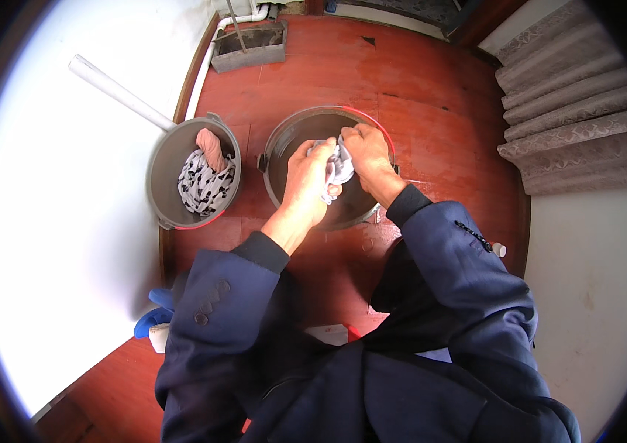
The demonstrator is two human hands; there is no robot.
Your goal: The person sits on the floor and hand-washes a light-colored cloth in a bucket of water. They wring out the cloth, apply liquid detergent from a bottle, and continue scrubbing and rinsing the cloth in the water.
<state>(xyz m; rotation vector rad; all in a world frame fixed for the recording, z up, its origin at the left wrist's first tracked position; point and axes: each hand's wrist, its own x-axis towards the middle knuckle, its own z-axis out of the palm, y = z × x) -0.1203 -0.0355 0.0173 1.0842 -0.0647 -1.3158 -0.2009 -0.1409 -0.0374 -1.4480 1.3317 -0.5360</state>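
A bunched, pale grey-white cloth (340, 166) is squeezed between my two hands above a grey bucket (275, 141) with a red handle. My left hand (308, 183) grips the cloth from the left, and a fold of it hangs below the thumb. On the right, my right hand (367, 152) is closed on the cloth's other end, near the bucket's far right rim. Dark, murky water (313, 124) appears to fill part of the bucket; my hands and forearms hide some of the inside.
A second grey bucket (165, 166) by the left wall holds a white cloth with black spots (202, 183) and a twisted pink cloth (211, 148). A white pipe (119, 91) leans there. A grey trough (252, 54) sits far back. Curtains (568, 111) hang right. The red floor (429, 133) looks wet.
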